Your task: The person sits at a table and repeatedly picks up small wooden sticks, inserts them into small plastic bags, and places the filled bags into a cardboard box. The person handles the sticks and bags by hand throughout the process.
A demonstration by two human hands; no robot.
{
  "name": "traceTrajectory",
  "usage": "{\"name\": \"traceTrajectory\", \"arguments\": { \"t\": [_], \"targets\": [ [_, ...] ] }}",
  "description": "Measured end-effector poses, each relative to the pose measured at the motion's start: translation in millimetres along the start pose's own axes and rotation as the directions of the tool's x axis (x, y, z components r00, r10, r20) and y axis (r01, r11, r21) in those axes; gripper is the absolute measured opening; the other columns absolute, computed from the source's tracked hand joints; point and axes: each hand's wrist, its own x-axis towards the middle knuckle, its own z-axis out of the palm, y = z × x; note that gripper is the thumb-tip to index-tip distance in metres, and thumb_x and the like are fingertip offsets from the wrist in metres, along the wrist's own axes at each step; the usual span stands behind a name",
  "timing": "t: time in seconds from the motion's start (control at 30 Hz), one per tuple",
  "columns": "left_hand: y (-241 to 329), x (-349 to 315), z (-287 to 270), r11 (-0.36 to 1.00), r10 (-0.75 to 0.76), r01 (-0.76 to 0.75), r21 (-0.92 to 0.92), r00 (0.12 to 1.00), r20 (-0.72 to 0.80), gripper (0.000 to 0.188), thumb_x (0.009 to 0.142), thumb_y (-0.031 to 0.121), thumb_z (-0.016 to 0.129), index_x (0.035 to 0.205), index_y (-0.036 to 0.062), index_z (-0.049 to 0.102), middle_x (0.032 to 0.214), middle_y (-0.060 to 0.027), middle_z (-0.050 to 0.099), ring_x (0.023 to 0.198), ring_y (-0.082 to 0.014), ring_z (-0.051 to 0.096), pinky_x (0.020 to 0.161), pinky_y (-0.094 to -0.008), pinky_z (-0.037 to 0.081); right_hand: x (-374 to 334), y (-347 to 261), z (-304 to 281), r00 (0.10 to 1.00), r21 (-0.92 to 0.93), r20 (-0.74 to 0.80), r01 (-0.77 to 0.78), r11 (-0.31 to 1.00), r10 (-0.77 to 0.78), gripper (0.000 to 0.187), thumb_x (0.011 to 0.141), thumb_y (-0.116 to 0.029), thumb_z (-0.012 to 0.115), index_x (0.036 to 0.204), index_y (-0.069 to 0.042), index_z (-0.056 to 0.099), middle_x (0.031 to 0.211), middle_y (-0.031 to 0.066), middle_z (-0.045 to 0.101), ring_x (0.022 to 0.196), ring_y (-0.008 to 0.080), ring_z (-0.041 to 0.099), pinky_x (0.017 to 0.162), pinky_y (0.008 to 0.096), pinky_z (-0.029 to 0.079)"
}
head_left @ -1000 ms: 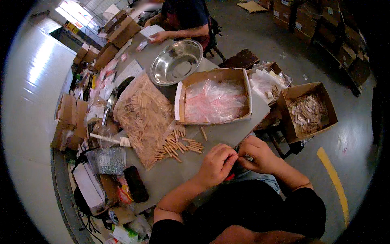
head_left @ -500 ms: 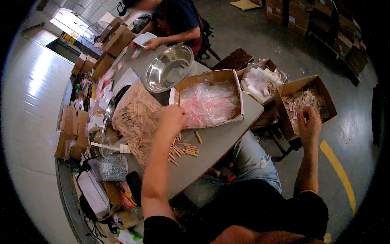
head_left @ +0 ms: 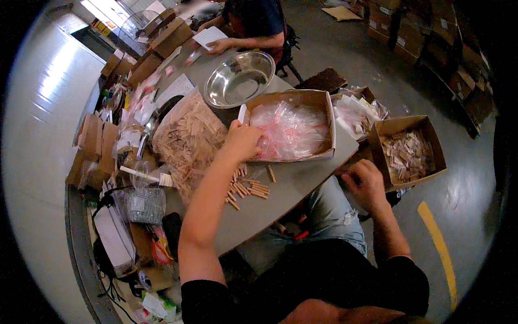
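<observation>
My left hand point(head_left: 244, 141) reaches over the near left corner of a cardboard box point(head_left: 333, 129) full of clear plastic bags point(head_left: 294, 123) with pink-red marks. Its fingers are bent down among the bags, and their tips are partly hidden. Off the table's right edge, my right hand point(head_left: 368, 184) hangs with loosely curled fingers and no visible load. Beyond it stands an open carton point(head_left: 402, 125) holding many small filled bags point(head_left: 407, 156). Short wooden sticks point(head_left: 251, 189) lie loose below my left wrist, beside a large clear bag of the same sticks point(head_left: 189, 137).
A steel bowl point(head_left: 239, 81) stands behind the box. Another carton with white bags point(head_left: 356, 113) sits beyond the table corner. A co-worker point(head_left: 253, 24) holds a white sheet point(head_left: 210, 36) at the far side. Tools, cartons and a bag of small metal parts point(head_left: 145, 205) crowd the left.
My right hand has moved left and nearer, away from above the carton of small filled bags. My left hand stays at the box's left side. The whole view has shifted slightly.
</observation>
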Motion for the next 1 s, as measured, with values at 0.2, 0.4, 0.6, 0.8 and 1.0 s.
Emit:
{"name": "traceTrajectory", "arguments": {
  "t": [0.2, 0.4, 0.6, 0.8, 1.0],
  "targets": [
    [1, 6, -13, 0.974, -0.157, 0.152, -0.167, 0.988, -0.014, 0.016, 0.076, 0.023, 0.070, 0.078, 0.0072, 0.070, 0.079, -0.0140, 0.068, 0.081, -0.0305, 0.065, 0.079, -0.0403, 0.045, 5, -30, 33, 0.986, 0.151, 0.103, 0.114, 0.982, -0.130, 0.016, 0.073, -0.012, 0.074, 0.077, -0.006, 0.060, 0.081, 0.0136, 0.060, 0.079, 0.0343, 0.058, 0.068, 0.0426, 0.049],
    [-14, -12, -22, 0.737, -0.236, 0.113, -0.667, 0.967, -0.097, 0.025, 0.080, 0.020, 0.069, 0.095, 0.0002, 0.069, 0.093, -0.0164, 0.069, 0.082, -0.0296, 0.066, 0.073, -0.0362, 0.051, 17, -45, 59, 0.933, 0.156, 0.261, 0.211, 0.965, -0.246, 0.016, 0.077, -0.017, 0.069, 0.081, -0.006, 0.059, 0.082, 0.0145, 0.058, 0.079, 0.0360, 0.057, 0.069, 0.0451, 0.049],
    [-21, -18, -13, 0.446, -0.345, -0.014, -0.895, 0.920, -0.186, 0.021, 0.081, 0.010, 0.068, 0.098, -0.0036, 0.069, 0.096, -0.0110, 0.069, 0.082, -0.0158, 0.064, 0.077, -0.0284, 0.050, 21, -60, 77, 0.925, 0.177, 0.247, 0.251, 0.952, -0.290, 0.014, 0.074, -0.010, 0.071, 0.079, -0.006, 0.059, 0.076, 0.0115, 0.056, 0.076, 0.0335, 0.057, 0.066, 0.0427, 0.047],
    [-8, -16, -22, -0.088, -0.524, -0.024, -0.996, 0.851, 0.026, 0.021, 0.081, 0.003, 0.067, 0.101, -0.0046, 0.067, 0.097, -0.0060, 0.067, 0.083, -0.0102, 0.060, 0.076, -0.0239, 0.049, 22, -65, 79, 0.903, 0.153, 0.368, 0.177, 0.972, -0.222, 0.017, 0.081, -0.021, 0.066, 0.088, -0.007, 0.061, 0.087, 0.0165, 0.058, 0.084, 0.0384, 0.057, 0.072, 0.0468, 0.049],
    [-13, -7, -1, -0.111, -0.534, -0.018, -0.994, 0.844, 0.044, 0.022, 0.079, 0.002, 0.067, 0.100, -0.0036, 0.068, 0.092, -0.0066, 0.068, 0.080, -0.0108, 0.062, 0.072, -0.0241, 0.050, 32, -71, 103, 0.921, 0.064, 0.322, 0.211, 0.975, -0.220, 0.028, 0.079, -0.014, 0.064, 0.106, -0.008, 0.062, 0.103, 0.0167, 0.059, 0.096, 0.0369, 0.056, 0.083, 0.0439, 0.049]
  ]
}}
